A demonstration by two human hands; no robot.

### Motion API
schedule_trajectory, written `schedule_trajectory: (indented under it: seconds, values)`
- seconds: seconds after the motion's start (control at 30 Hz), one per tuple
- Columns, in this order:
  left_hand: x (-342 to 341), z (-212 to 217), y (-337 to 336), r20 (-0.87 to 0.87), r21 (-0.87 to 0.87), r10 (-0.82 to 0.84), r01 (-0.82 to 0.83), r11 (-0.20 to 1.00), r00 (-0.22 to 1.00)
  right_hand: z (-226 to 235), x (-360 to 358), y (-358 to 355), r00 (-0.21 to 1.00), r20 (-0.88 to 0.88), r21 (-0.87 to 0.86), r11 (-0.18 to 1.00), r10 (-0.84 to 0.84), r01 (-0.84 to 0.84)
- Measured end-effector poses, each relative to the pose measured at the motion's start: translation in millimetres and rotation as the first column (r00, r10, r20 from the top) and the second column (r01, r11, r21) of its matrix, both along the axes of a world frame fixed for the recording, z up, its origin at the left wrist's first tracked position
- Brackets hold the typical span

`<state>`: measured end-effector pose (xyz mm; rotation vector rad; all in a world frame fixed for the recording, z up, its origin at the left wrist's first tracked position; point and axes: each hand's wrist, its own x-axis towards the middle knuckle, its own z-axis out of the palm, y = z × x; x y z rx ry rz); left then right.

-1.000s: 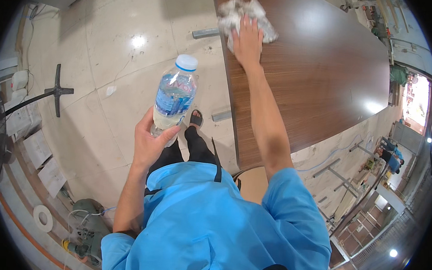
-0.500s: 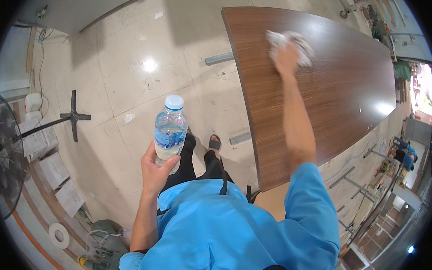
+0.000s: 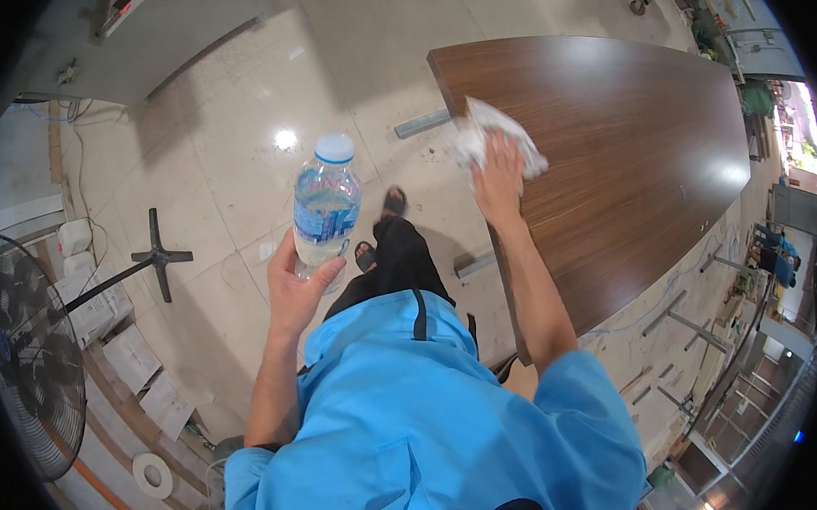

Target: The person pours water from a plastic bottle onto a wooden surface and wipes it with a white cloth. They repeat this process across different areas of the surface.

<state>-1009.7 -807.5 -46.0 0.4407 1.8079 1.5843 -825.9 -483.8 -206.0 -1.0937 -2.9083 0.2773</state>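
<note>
Tabletop (image 3: 635, 156): large dark wood slab, rigid, glossy, likely slick; near corner under right hand.

Bottle (image 3: 325, 209): clear plastic, white cap on, partly filled; judged light, thin-walled, dents if squeezed. Best hold low on body, below label. Held upright over floor, left of tabletop.

Cloth (image 3: 493, 139): white, crumpled, soft, limp; best pinned flat under palm. Lies at tabletop corner.

Left hand (image 3: 298, 291): elbow bent, raised, fingers wrapped round bottle base.

Right hand (image 3: 497, 181): arm extended, palm down, fingers spread flat, pressing cloth, nothing clasped.
</note>
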Motion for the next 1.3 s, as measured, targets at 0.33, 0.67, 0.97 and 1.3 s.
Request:
schedule_trajectory:
  seconds: [0.33,0.67,0.97,1.3]
  values:
    - [-30.9,-28.9,53.1,0.150,0.083,-0.028,0.015,0.996,0.988,2.8,31.3,-45.8,0.998,-0.024,0.028,0.998,0.055,-0.054]
    - [-45.7,-39.5,31.2,0.115,-0.019,0.043,-0.041,0.999,0.992,-18.0,-15.3,5.4,0.966,-0.023,0.201,0.948,0.256,-0.247]
    - [-56.0,-21.3,19.3,0.108,0.044,0.112,-0.117,0.992,0.988,28.3,59.9,-62.6,0.975,-0.024,0.120,0.969,0.221,-0.217]
    - [-68.5,-17.3,43.4,0.160,-0.010,0.125,-0.125,0.992,0.979,18.1,60.6,-49.5,0.981,-0.184,-0.080,0.994,0.056,-0.072]
